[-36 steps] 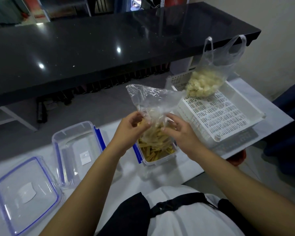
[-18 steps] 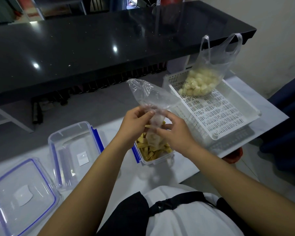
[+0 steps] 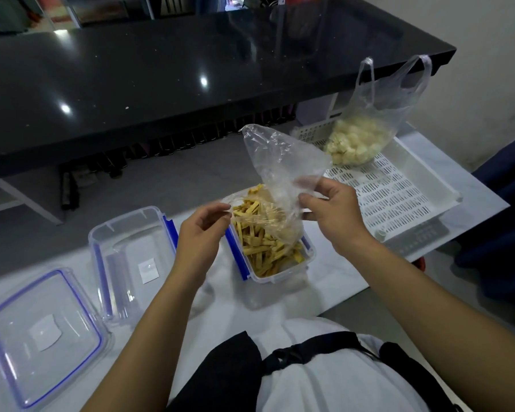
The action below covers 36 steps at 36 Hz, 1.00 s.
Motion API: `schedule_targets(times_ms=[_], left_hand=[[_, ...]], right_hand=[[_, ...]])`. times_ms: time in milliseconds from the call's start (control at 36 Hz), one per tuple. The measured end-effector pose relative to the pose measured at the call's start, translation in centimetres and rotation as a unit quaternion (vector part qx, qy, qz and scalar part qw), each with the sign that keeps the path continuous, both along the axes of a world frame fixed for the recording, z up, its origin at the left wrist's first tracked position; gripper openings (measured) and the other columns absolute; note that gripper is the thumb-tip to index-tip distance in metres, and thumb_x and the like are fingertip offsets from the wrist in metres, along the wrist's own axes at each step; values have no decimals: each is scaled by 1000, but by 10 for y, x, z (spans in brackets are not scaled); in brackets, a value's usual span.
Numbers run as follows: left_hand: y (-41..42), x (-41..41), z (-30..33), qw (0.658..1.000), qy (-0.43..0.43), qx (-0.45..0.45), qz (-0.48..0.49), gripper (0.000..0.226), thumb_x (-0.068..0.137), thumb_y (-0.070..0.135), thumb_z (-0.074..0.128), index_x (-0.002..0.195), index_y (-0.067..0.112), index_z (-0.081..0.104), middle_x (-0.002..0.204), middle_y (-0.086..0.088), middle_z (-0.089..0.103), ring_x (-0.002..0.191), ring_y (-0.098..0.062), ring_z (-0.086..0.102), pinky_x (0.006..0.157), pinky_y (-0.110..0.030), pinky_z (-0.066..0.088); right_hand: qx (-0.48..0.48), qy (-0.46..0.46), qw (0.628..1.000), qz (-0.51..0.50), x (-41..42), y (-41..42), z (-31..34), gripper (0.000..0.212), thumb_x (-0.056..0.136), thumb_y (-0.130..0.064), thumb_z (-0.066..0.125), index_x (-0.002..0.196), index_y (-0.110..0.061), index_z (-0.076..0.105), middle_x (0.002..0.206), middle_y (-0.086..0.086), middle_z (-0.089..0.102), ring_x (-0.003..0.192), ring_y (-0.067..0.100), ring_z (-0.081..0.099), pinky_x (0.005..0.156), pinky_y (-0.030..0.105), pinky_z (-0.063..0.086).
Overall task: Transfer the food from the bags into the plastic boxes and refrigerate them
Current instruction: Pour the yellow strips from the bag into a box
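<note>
Left hand and right hand each pinch the limp, slippery bag (likely near weightless) above the filled box; edges offer purchase.

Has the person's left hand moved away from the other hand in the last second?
Yes. The left hand has drawn back to the left, off the box of yellow strips and toward the empty box; earlier it was beside the right hand on the clear bag.

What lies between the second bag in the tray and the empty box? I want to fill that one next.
The filled box of yellow strips and both hands, left hand and right hand, holding the clear bag, lie between the lumps bag and the empty box.
</note>
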<state>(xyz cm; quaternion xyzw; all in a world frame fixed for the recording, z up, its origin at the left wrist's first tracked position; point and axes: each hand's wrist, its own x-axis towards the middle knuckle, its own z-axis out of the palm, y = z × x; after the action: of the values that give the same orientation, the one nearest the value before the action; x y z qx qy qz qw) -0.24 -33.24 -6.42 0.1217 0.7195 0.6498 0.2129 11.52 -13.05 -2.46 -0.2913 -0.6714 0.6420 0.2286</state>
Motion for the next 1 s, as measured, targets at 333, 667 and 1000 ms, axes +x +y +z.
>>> schedule_targets(times_ms=[333,667,1000], left_hand=[[5,11,11,996,71,-37,-48,35,93,23,69,125,35,63,127,14,61,120,-6,55,96,-33,54],[45,8,46,984,103,-8,-143,41,76,43,84,109,49,60,105,30,67,100,12,60,75,-9,51],[61,-14,38,998,-34,56,-20,20,88,11,74,107,18,69,101,-7,73,88,-17,74,73,-32,62]], right_hand=[[-16,29,999,-5,-9,2,16,27,88,9,62,97,-13,76,87,4,75,70,21,71,65,42,63],[54,27,997,47,-24,-11,20,34,90,4,63,89,-27,76,90,-2,75,73,18,72,60,38,61],[50,-8,999,6,13,-2,-11,25,83,-13,79,106,-22,72,100,0,75,94,17,72,87,40,58]])
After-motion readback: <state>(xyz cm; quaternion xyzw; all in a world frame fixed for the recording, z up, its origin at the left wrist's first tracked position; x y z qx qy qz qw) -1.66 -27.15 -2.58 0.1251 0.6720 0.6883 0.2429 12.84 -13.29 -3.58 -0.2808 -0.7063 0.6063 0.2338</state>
